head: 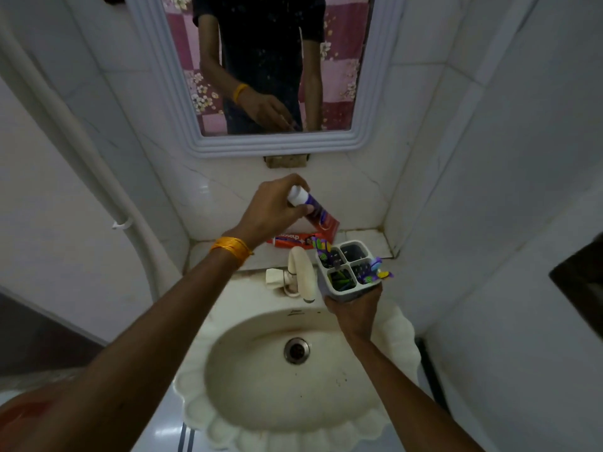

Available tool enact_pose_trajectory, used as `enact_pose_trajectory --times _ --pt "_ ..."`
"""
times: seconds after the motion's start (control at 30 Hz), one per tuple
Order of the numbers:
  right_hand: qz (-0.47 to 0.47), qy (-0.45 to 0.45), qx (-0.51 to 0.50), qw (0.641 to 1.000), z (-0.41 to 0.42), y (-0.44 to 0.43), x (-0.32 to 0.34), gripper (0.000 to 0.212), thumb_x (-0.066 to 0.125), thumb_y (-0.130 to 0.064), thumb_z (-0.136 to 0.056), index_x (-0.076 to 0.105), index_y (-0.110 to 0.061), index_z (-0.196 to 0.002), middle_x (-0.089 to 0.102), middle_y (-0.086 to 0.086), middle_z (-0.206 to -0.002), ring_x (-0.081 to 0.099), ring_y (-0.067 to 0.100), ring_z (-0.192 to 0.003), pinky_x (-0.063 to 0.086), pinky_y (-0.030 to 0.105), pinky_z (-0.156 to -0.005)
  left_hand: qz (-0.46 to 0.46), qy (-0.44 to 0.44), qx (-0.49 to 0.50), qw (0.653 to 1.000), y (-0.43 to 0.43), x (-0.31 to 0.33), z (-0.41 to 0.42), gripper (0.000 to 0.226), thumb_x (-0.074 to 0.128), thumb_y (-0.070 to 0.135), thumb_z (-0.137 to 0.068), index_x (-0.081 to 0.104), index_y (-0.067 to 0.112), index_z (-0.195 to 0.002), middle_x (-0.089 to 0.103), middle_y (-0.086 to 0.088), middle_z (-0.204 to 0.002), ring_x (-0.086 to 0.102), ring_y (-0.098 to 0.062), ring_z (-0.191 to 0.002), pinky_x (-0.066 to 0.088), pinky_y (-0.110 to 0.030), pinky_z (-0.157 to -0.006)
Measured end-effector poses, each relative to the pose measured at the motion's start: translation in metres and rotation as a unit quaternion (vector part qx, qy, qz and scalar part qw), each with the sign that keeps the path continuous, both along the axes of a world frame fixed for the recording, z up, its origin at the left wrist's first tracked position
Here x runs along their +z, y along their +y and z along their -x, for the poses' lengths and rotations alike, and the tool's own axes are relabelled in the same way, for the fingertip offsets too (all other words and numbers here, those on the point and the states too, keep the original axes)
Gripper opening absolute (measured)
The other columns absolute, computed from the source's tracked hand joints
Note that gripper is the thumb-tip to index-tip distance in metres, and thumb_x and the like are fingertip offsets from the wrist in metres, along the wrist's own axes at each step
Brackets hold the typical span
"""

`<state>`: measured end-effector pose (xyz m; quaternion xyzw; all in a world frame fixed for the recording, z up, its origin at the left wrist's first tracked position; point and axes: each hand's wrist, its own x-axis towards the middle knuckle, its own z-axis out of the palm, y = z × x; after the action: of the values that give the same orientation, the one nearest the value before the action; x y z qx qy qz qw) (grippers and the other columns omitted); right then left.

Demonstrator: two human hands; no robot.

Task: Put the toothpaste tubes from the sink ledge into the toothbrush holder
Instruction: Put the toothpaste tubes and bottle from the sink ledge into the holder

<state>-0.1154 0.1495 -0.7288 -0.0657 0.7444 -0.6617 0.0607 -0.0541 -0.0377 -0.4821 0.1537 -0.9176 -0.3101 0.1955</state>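
My left hand (277, 208) grips a purple-and-red toothpaste tube (321, 216) near its white cap, holding it tilted in the air above the sink ledge (375, 241). A second red toothpaste tube (292, 240) lies flat on the ledge below it. My right hand (354, 309) holds the white four-compartment toothbrush holder (346, 268) from underneath, just right of the tap. Colourful toothbrushes stick out of the holder's left and right compartments; the far compartment looks empty.
A cream tap (301, 272) stands between my hands at the back of the scalloped cream sink (293, 386). A white-framed mirror (275, 70) hangs above the ledge. Tiled walls close in left and right, and a white pipe (98, 174) runs down the left wall.
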Motion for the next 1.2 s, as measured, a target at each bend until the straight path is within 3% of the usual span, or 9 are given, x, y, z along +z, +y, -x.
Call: enact_pose_trajectory --times 0.13,0.33,0.53,0.73,0.83,0.9,0.97,1.1,1.2 --pt "-0.009 0.0 -0.007 1.0 0.002 -0.001 -0.002 0.13 0.102 -0.031 -0.041 0.035 -0.013 -0.151 0.057 0.009 -0.148 0.058 0.024 -0.138 0.05 0.053 -0.113 0.059 -0.03 -0.031 0.997 0.02 -0.02 0.028 0.034 0.074 0.022 -0.08 0.061 0.012 -0.11 0.07 -0.008 -0.111 0.064 -0.026 -0.099 0.056 -0.042 -0.086" --pt "-0.018 0.002 -0.009 1.0 0.007 -0.003 -0.006 0.132 0.104 -0.033 -0.041 0.034 -0.019 -0.152 0.058 0.004 -0.147 0.059 0.021 -0.137 0.053 0.053 -0.11 0.07 -0.067 -0.053 0.994 0.035 -0.04 0.058 0.033 0.071 0.017 -0.081 0.059 0.011 -0.111 0.067 -0.013 -0.11 0.061 -0.03 -0.099 0.052 -0.038 -0.084" --pt "-0.035 0.012 -0.005 0.999 0.008 -0.002 -0.007 0.127 0.106 -0.029 -0.044 0.037 -0.022 -0.15 0.061 0.003 -0.144 0.064 0.021 -0.132 0.058 0.052 -0.103 0.129 -0.18 -0.122 0.967 0.042 -0.052 0.082 0.03 0.07 0.022 -0.083 0.062 0.009 -0.109 0.068 -0.016 -0.11 0.061 -0.034 -0.103 0.044 -0.034 -0.08" --pt "-0.044 0.024 -0.008 0.999 0.003 -0.001 0.004 0.127 0.098 -0.031 -0.041 0.036 -0.009 -0.149 0.057 0.009 -0.143 0.06 0.023 -0.133 0.054 0.04 -0.11 0.112 -0.228 -0.137 0.958 0.055 -0.072 0.099 0.041 0.064 0.023 -0.089 0.054 0.005 -0.124 0.062 -0.025 -0.118 0.056 -0.038 -0.112 0.047 -0.038 -0.088" --pt "-0.032 0.015 -0.003 0.999 0.004 0.001 0.002 0.125 0.1 -0.027 -0.042 0.036 -0.008 -0.148 0.057 0.008 -0.143 0.061 0.013 -0.13 0.055 0.029 -0.108 0.121 -0.25 -0.14 0.95 0.06 -0.082 0.106 0.032 0.061 0.018 -0.088 0.061 0.001 -0.116 0.065 -0.023 -0.118 0.057 -0.039 -0.112 0.047 -0.039 -0.091" --pt "-0.026 0.013 -0.005 1.0 0.005 0.004 0.001 0.123 0.102 -0.016 -0.043 0.037 -0.005 -0.147 0.058 0.006 -0.14 0.059 -0.007 -0.124 0.055 0.02 -0.104 0.133 -0.246 -0.145 0.949 0.062 -0.083 0.109 0.028 0.06 0.016 -0.087 0.067 0.002 -0.111 0.067 -0.02 -0.117 0.059 -0.037 -0.112 0.048 -0.039 -0.092" --pt "-0.021 0.004 -0.002 1.0 0.005 0.004 0.004 0.118 0.102 -0.003 -0.045 0.038 -0.003 -0.144 0.059 0.004 -0.136 0.059 -0.017 -0.117 0.054 0.012 -0.097 0.125 -0.213 -0.134 0.96 0.056 -0.082 0.111 0.027 0.06 0.017 -0.088 0.068 0.005 -0.111 0.067 -0.017 -0.118 0.06 -0.034 -0.112 0.048 -0.038 -0.093" --pt "-0.011 -0.009 -0.008 1.0 0.008 0.003 0.005 0.116 0.102 -0.005 -0.044 0.04 -0.009 -0.143 0.063 0.004 -0.137 0.066 0.006 -0.122 0.057 0.031 -0.103 0.072 -0.134 -0.022 0.988 0.018 -0.094 0.104 0.027 0.056 0.01 -0.085 0.067 0.009 -0.109 0.07 -0.015 -0.112 0.063 -0.034 -0.105 0.051 -0.038 -0.088" --pt "-0.007 -0.014 -0.007 1.0 0.009 0.001 0.004 0.113 0.102 0.0 -0.045 0.042 -0.011 -0.139 0.065 -0.002 -0.132 0.067 -0.004 -0.117 0.056 0.018 -0.097 0.036 -0.136 0.064 0.988 -0.025 -0.118 0.086 0.032 0.056 0.006 -0.082 0.065 0.006 -0.113 0.068 -0.018 -0.116 0.061 -0.035 -0.109 0.047 -0.037 -0.09"
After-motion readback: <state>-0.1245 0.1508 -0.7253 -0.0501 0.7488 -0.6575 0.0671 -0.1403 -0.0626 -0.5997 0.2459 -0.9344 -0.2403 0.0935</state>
